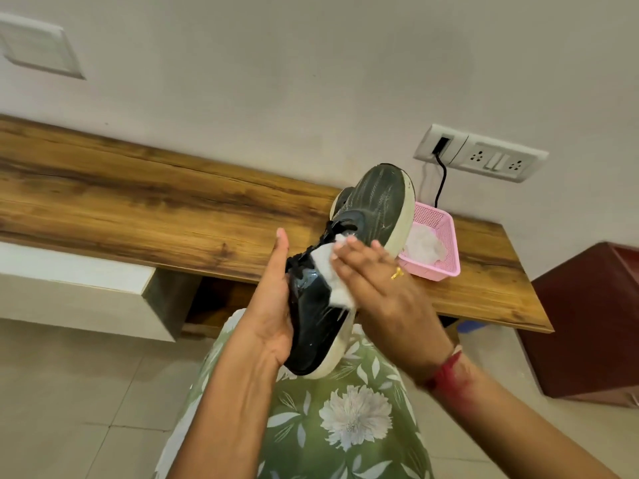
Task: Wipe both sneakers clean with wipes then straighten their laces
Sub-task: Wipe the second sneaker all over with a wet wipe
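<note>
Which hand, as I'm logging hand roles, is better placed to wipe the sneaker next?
Right. The right hand presses the wipe flat on the sneaker; the left hand holds its side, steadying it.

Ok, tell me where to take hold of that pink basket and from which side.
Grip the pink basket by its right rim, coming from the right and above. Its flared rim offers an edge to pinch; the sneaker and right hand cover its left side, and white wipes fill the middle.
</note>
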Tool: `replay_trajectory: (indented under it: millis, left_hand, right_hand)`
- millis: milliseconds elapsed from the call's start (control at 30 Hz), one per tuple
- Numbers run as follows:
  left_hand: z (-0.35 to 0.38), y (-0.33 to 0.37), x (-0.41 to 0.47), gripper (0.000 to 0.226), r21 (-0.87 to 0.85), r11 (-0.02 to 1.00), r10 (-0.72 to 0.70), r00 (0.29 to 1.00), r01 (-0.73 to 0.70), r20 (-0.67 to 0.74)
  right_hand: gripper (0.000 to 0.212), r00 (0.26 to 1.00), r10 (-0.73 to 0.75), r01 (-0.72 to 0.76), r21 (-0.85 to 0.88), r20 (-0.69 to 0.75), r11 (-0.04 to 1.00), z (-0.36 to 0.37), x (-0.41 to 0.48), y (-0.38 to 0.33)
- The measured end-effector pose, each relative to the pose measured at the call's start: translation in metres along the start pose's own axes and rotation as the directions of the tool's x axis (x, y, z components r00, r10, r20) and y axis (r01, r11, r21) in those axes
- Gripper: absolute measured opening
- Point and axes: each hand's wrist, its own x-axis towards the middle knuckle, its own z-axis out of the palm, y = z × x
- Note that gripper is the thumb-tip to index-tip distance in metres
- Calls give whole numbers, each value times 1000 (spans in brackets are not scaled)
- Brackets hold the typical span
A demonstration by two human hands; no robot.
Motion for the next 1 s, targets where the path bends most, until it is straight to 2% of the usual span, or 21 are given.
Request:
replay_trajectory:
  millis: [100,133,167,267,333,400,500,567,667,767,867,933,1000]
  left_hand:
    - [-9,2,1,76,-34,998,-53,999,53,0]
    - [-11,2,1,72,-34,997,-70,998,70,-1]
    - [-11,1,1,68,-32,996,-79,997,79,-8]
    - [-7,-1,2,44,-30,997,-69,996,67,-63]
    - [-4,0,1,32,2,997,-74,991,75,-110]
    - [-1,3,0,30,2,997,-80,990,81,-113]
    - [0,7,-4,47,-59,997,-63,995,58,-73]
    - [-2,8,-5,55,-85,995,-49,998,46,-34]
    - [-4,7,-5,31,-107,994,-18,1000,20,19]
    - [-2,5,-6,26,-114,990,-67,994,77,89]
    - [-6,6,-4,26,-125,988,-76,992,88,103]
    - [-6,6,-2,30,-153,986,-50,995,63,89]
    - [-4,5,-1,30,-166,984,-40,994,56,97]
  right_hand:
    - [34,970,-228,217,115,89,969,1,-7,-18]
    - [33,961,-261,245,158,89,956,-2,-5,-19]
    - [31,970,-239,224,205,51,953,-7,-2,-18]
    - [33,989,22,26,312,-147,950,-27,10,-7]
    - [37,967,117,-56,256,-228,965,-36,15,6]
    - [37,966,126,-94,150,-225,984,-36,17,21]
    - [39,986,53,-45,54,-156,998,-25,13,27]
    - [38,984,32,-26,41,-173,999,-17,6,22]
    - [36,971,28,-15,55,-237,998,-6,-1,1]
    - [36,984,-95,101,36,-151,994,6,-9,-25]
    - [33,970,-240,237,-55,-51,970,-2,-10,-12]
    - [38,977,-200,191,-107,-73,976,-10,-4,9]
    - [44,988,-122,113,-88,-98,990,-11,-1,14]
